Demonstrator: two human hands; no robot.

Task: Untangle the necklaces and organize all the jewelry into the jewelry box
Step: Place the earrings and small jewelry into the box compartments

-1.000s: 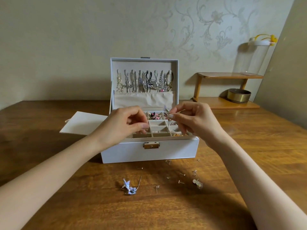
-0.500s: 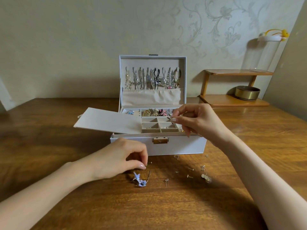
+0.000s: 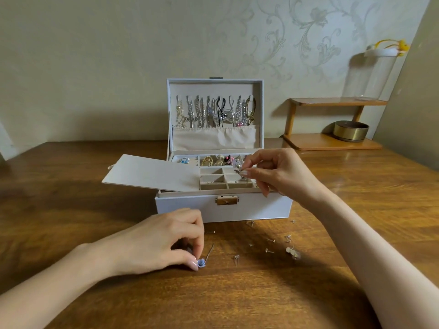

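Brown wooden table (image 3: 71,210) against a pale patterned wall, with a small wooden shelf (image 3: 332,143) at the back right.

White rectangular jewelry box (image 3: 190,207) stands mid-table, lid upright. Metal necklaces and chains (image 3: 213,112) hang in a row inside the lid. A flat beige tray cover (image 3: 152,172) is slid out to the left, baring the beige grid of small compartments (image 3: 213,178).

Left hand (image 3: 161,241) is low on the table in front of the box, thumb and forefinger pinching a small blue flower earring (image 3: 202,262) that touches the wood. Its thin metal pin (image 3: 210,251) points up and right, towards the box front.

Right hand (image 3: 280,172) hovers over the right side of the grid, fingertips pinching a tiny pale earring piece (image 3: 238,168), other fingers curled. I can't tell exactly what the piece is.

Key relation: the open compartments lie straight beyond the left hand, up and slightly right, with the box front wall between. The flower probably needs a lift over that wall. The right hand is already above the grid, so its piece likely only has to drop.

Loose silver studs (image 3: 269,251) and a pale disc earring (image 3: 292,251) lie scattered right of the flower, between the two forearms. The left fingertips are nearer the leftmost ones. Not yet boxed.
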